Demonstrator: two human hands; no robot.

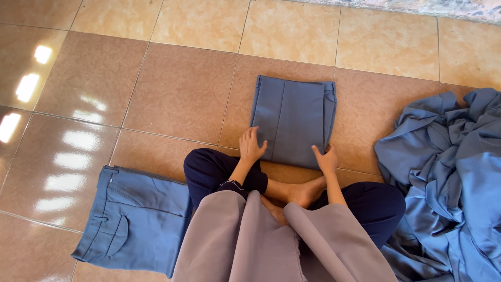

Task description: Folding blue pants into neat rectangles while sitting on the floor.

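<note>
In the head view we sit cross-legged on the tiled floor, looking down over our lap at a pair of grey-blue trousers folded into a neat rectangle just above centre of the frame, waistband at the far edge. Our left hand lies flat on the near left corner of that fold, fingers spread and pressing down, not pinching anything. Our right hand rests at the near right corner, fingers loosely extended along the edge; we cannot tell for sure whether it nips the cloth or only presses it, but it looks open. At the lower left of the frame lies a second folded pair, a brighter blue with a back pocket showing, well apart from both hands and partly under the edge of our grey robe. At the right edge of the frame a heap of cloth of the same blue-grey sits crumpled and unfolded, near our right knee. As we judge it, one piece is finished and set aside, the one under our hands is folded and being smoothed, and the heap is yet to be folded.
</note>
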